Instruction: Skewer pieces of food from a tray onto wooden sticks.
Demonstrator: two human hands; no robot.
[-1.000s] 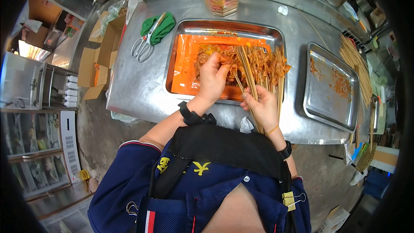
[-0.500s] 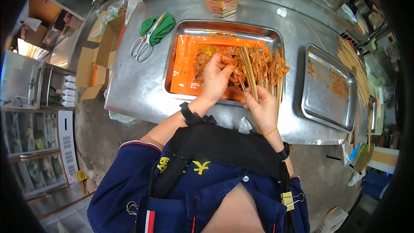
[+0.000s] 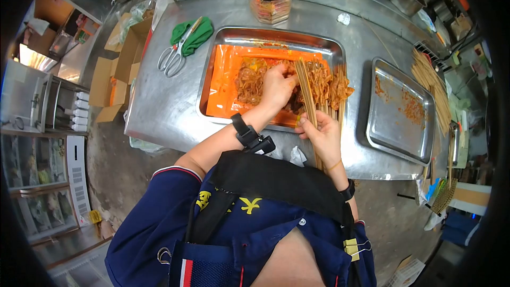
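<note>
A metal tray (image 3: pixel 204 82) holds an orange plastic sheet (image 3: pixel 222 82) with sauced meat (image 3: pixel 249 86) on it. My right hand (image 3: pixel 325 134) is wrapped round a bundle of bare wooden skewers (image 3: pixel 308 89), which slants over the tray's near edge. Beside the bundle, my left hand (image 3: pixel 277 89) has its fingers bent together at the meat; whatever is between the fingertips is too small to make out. Skewers loaded with meat (image 3: pixel 340 87) lie at the tray's right side, their sticks pointing toward me.
Scissors (image 3: pixel 172 59) and a green cloth (image 3: pixel 197 37) lie left of the tray. Behind it stands a clear container (image 3: pixel 270 4). A second metal tray (image 3: pixel 399 135) with sauce stains is at the right, beside many loose skewers (image 3: pixel 434 87). Crumpled tissue (image 3: pixel 297 156) lies at the near edge.
My left hand has moved right, closer to the skewer bundle. My right hand keeps its hold on the skewers. The whole view has shifted slightly.
</note>
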